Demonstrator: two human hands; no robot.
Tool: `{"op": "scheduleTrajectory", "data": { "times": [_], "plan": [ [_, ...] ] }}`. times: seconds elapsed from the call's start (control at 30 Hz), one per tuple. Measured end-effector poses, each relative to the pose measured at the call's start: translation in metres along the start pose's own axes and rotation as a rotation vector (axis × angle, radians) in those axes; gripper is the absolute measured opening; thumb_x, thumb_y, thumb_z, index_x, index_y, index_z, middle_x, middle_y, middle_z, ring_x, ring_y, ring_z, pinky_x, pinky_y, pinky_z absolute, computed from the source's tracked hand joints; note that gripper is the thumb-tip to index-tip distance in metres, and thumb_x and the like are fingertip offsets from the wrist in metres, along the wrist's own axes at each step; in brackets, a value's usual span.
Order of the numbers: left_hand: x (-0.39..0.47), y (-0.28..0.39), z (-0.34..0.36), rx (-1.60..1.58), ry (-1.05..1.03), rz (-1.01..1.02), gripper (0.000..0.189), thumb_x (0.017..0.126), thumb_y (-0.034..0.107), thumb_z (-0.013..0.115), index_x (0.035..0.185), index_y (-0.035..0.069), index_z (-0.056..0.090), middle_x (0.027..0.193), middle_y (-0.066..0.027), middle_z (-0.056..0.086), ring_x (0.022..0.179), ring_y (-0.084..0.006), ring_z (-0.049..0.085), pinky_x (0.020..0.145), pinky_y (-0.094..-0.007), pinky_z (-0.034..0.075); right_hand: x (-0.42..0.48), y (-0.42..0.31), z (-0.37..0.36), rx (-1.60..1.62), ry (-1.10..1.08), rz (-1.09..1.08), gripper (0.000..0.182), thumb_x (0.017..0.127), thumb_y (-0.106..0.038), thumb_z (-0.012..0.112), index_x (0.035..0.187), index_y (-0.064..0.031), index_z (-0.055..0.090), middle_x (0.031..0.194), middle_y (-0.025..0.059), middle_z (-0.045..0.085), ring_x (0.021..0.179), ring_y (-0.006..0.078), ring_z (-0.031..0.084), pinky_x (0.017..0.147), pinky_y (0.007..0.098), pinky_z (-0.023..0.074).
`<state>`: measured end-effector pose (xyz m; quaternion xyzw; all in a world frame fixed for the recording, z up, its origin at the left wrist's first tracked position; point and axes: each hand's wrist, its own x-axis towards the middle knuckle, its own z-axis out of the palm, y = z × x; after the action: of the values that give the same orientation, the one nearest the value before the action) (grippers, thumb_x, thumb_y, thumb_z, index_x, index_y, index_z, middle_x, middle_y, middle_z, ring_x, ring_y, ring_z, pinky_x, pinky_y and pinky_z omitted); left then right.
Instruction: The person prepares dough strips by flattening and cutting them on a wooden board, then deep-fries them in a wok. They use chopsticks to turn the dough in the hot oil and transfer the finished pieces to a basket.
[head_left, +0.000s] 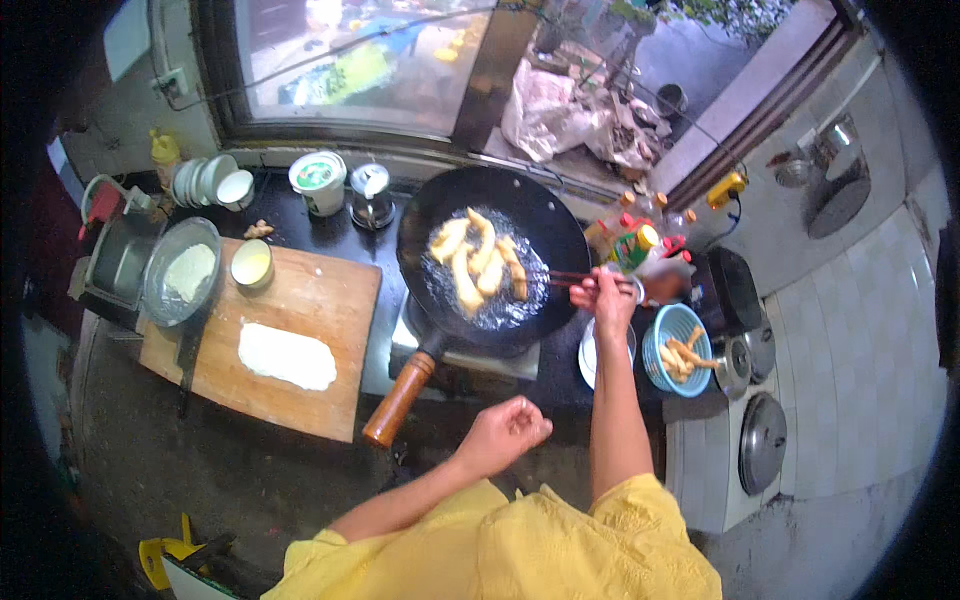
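Observation:
My right hand (606, 295) grips a pair of dark chopsticks (559, 278) over the right side of a black wok (420, 217). Their tips reach the nearest of several pale golden dough sticks (489, 274), which lie in bubbling oil (517, 311). The wok sits on a stove (487, 360), its wooden handle (400, 401) pointing towards me. Loosely curled and apparently holding nothing, my left hand (508, 429) hovers in front of the counter. A light-blue plastic basket (651, 352) with several browned dough sticks (684, 356) stands to the right of my right forearm.
On the left, a wooden board (300, 296) bears flattened white dough (287, 356), a small bowl (252, 264) and a cleaver-like dark blade (189, 356). Beside it rests a metal bowl (157, 292) of dough. Bottles (636, 244) crowd the wok's right; a white plate (589, 356) is partly hidden by my arm.

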<state>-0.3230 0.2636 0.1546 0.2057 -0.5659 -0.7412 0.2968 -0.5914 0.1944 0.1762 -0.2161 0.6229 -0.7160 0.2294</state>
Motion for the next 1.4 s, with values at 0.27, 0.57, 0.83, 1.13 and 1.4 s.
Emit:
{"op": "scheduleTrajectory", "data": {
  "times": [0.27, 0.57, 0.83, 1.13, 1.4],
  "plan": [
    [0.064, -0.155, 0.06, -0.082, -0.095, -0.706, 0.038, 0.084, 0.033, 0.073, 0.105, 0.007, 0.054, 0.089, -0.0036, 0.061, 0.071, -0.0124, 0.059, 0.057, -0.0285, 0.05, 0.004, -0.037, -0.011, -0.229, -0.223, -0.098, 0.025, 0.095, -0.021, 0.059, 0.095, 0.0044, 0.062, 0.076, 0.0139, 0.065, 0.059, 0.0245, 0.069, 0.052, 0.0331, 0.0586],
    [0.092, -0.307, 0.175, 0.154, 0.106, -0.547, 0.068, 0.066, 0.036, 0.082, 0.116, 0.003, 0.049, 0.106, -0.0148, 0.059, 0.102, -0.028, 0.058, 0.09, -0.0375, 0.047, 0.0, -0.054, -0.012, -0.17, -0.341, -0.099, 0.019, 0.092, -0.017, 0.062, 0.089, 0.0026, 0.062, 0.074, 0.0096, 0.064, 0.059, 0.0175, 0.066, 0.052, 0.0279, 0.0565],
    [0.129, -0.311, 0.218, 0.3, 0.209, -0.699, 0.059, 0.072, 0.038, 0.077, 0.114, 0.003, 0.055, 0.101, -0.016, 0.064, 0.102, -0.0291, 0.062, 0.088, -0.0434, 0.049, 0.009, -0.062, -0.036, -0.138, -0.363, -0.105, 0.019, 0.094, -0.016, 0.06, 0.09, 0.003, 0.06, 0.075, 0.0099, 0.064, 0.06, 0.0193, 0.068, 0.055, 0.0289, 0.0573],
    [0.112, -0.236, 0.209, 0.432, 0.214, -0.388, 0.03, 0.095, 0.03, 0.047, 0.087, 0.005, 0.06, 0.087, -0.0215, 0.065, 0.089, -0.0427, 0.062, 0.075, -0.0527, 0.046, 0.03, -0.071, -0.068, -0.028, -0.302, -0.043, 0.02, 0.095, -0.017, 0.058, 0.092, 0.0033, 0.062, 0.076, 0.0116, 0.065, 0.062, 0.0221, 0.068, 0.058, 0.0319, 0.0585],
    [0.072, -0.068, 0.129, 0.539, 0.14, -0.267, 0.034, 0.096, 0.033, 0.046, 0.087, 0.003, 0.06, 0.08, -0.0209, 0.064, 0.08, -0.0422, 0.062, 0.069, -0.0486, 0.048, 0.048, -0.1, -0.072, 0.057, -0.313, -0.135, 0.027, 0.099, -0.022, 0.052, 0.098, 0.0023, 0.063, 0.079, 0.0125, 0.067, 0.064, 0.0236, 0.07, 0.058, 0.0332, 0.0594]
  ]
}}
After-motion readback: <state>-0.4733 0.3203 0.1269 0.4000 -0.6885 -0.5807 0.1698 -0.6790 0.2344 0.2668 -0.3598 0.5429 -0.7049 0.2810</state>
